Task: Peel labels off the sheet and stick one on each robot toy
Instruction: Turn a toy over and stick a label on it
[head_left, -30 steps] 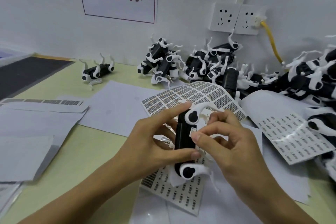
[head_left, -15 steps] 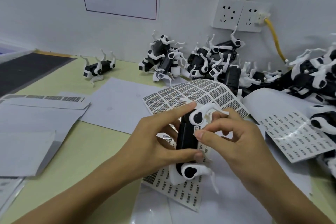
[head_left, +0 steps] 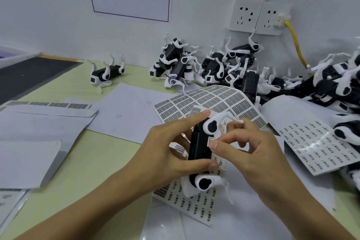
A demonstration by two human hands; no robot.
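My left hand (head_left: 165, 154) grips a black and white robot toy (head_left: 199, 150) above the table, index finger along its top and thumb across its lower body. The toy's side faces right. My right hand (head_left: 251, 154) touches that side, its thumb tip pressing a small white label (head_left: 210, 140) against the black body. Under both hands lies a curled label sheet (head_left: 214, 99) printed with small dark codes. A second label sheet (head_left: 319, 148) lies to the right.
A single robot toy (head_left: 106, 73) lies on its back at the far left. A pile of robot toys (head_left: 229, 68) runs along the wall to the right edge. Blank backing sheets (head_left: 39, 122) cover the left of the table. A yellow cable (head_left: 296, 45) hangs from a wall socket.
The toy has stayed in my left hand's grip. My right thumb has slid slightly along the toy's side over the label, with the fingers curling in closer behind it.
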